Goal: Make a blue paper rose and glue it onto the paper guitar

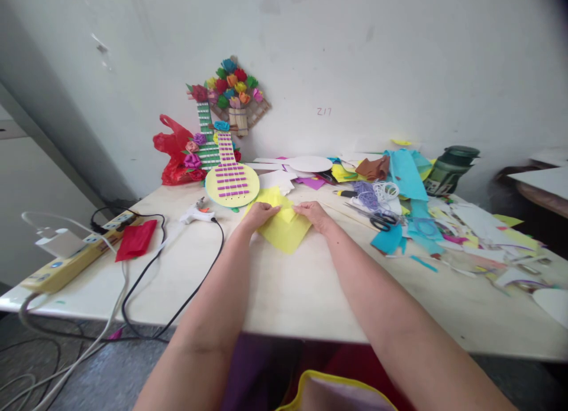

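A thin yellow sheet (pixel 286 232) is held up over the middle of the table, one corner pointing toward me and its upper part folded or crumpled. My left hand (pixel 261 214) pinches its left side, thumb against fingers. On the opposite side my right hand (pixel 314 214) pinches the upper right part. Just behind my left hand stands a round pale-yellow craft piece (pixel 232 183) with purple strips and a narrow neck. A white glue gun (pixel 197 214) lies to the left of my left hand.
Power strip (pixel 80 254), red packet (pixel 136 239) and loose cables lie left. Craft flowers (pixel 231 86) stand against the wall. Scissors (pixel 382 220), string (pixel 386 192), blue fabric (pixel 406 174), a green bottle (pixel 451 171) and many scraps cover the right side.
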`<state>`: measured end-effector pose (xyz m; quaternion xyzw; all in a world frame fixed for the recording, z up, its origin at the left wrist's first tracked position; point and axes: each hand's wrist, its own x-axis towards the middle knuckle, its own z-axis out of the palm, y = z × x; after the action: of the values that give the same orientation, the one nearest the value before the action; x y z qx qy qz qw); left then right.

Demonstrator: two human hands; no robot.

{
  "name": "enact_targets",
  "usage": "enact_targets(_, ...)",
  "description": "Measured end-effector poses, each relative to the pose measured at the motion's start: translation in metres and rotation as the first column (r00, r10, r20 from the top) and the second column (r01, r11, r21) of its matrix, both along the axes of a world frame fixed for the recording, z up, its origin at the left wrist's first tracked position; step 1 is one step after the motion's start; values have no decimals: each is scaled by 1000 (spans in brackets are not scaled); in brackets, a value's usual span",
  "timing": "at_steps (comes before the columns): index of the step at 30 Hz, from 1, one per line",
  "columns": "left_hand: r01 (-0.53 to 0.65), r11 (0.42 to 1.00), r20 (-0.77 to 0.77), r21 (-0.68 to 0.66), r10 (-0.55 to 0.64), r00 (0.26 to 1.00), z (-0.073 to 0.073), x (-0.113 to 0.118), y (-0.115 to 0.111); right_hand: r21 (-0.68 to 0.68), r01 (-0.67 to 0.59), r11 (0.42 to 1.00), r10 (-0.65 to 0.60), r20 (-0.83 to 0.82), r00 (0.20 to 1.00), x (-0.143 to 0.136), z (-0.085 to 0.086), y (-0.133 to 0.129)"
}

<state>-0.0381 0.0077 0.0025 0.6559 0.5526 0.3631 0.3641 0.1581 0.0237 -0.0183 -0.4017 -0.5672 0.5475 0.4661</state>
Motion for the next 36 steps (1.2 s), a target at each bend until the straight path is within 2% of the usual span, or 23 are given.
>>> enact_targets(3, -79, 997, -30, -5, 79, 996, 3, 2, 0, 7, 10, 1000, -10, 9, 1000, -1, 1, -1)
enact_targets(7, -96, 995, -31, -29, 96, 995, 4, 2, -1, 18, 8, 1000, -8, 21, 1000, 0, 3, -3)
enact_targets(9, -67, 998, -10, -18, 67, 998, 3, 1, -1, 24, -14, 1000, 13, 10, 1000, 0, 3, -4)
enact_targets(14, 110, 994, 11, -15, -110, 994, 5, 3, -5, -14, -71, 997, 72, 18, 997, -2, 5, -6)
enact_targets(19, 193, 981, -14, -15, -193, 981, 11, 9, -10, -3, -93, 996, 93, 80, 992, -6, 11, -11)
enact_targets(24, 210, 978, -12, -1, -210, 978, 9, 10, -8, 38, -104, 994, 99, 132, 986, -7, 14, -15)
enact_targets(31, 224, 972, -46, 64, -221, 974, 10, 8, -6, 34, -51, 998, 45, 148, 988, -9, 9, -9)
enact_targets(34, 205, 976, -63, 71, -201, 978, 11, 8, -6, 9, -35, 999, 33, 110, 993, -9, 8, -8)
enact_targets(36, 179, 982, -19, 56, -178, 984, 11, 9, -6, 11, -16, 1000, 15, 45, 999, -8, 9, -9)
